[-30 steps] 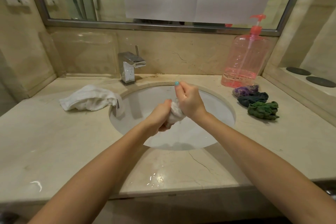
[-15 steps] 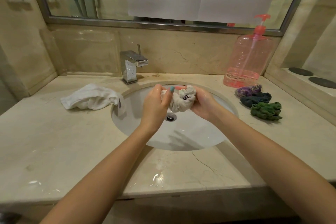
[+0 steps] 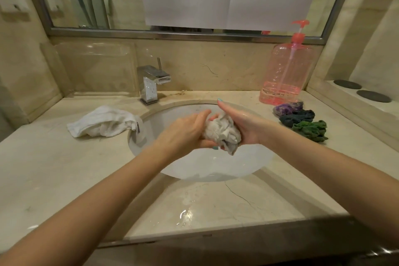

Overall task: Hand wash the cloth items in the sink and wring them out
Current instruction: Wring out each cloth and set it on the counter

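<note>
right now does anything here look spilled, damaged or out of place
A puddle sits on the countertop before the sink, a thin crack in the stone beside it. A corner of the white towel droops over the sink rim. The left hand and right hand grip a wadded cloth.

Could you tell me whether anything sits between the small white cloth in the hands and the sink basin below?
Nothing visible does. The left hand and right hand both grip the white cloth directly over the sink basin; the towel only drapes over its left rim, off to the side.
</note>
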